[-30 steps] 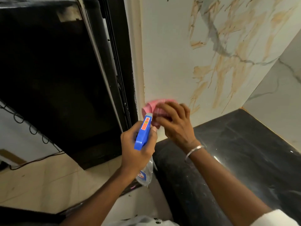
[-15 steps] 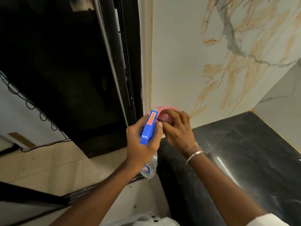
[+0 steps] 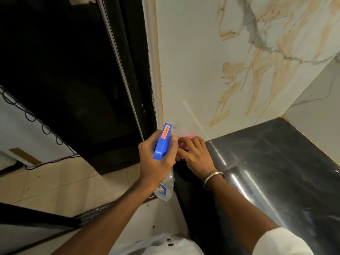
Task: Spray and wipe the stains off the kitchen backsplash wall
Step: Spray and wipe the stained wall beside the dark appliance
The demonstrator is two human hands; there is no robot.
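Note:
The backsplash wall point(image 3: 193, 74) is white marble-look tile with tan and grey veins; a thin wet streak runs down its lower part. My left hand point(image 3: 156, 161) is shut on a spray bottle point(image 3: 163, 142) with a blue trigger head and a clear body hanging below the fist. My right hand point(image 3: 195, 153) presses a pink cloth point(image 3: 184, 138) against the bottom of the wall where it meets the black countertop point(image 3: 276, 162). Most of the cloth is hidden under my fingers and behind the bottle.
A black door frame and dark panel point(image 3: 82, 70) stand left of the wall's cream edge strip. A beige tiled floor point(image 3: 55, 184) lies below left with a black cable along it. A grey side wall point(image 3: 316, 107) bounds the counter at right.
My right hand has slid the pink cloth down the wall to the counter joint. My left hand with the bottle stayed beside it, and the view shifted down.

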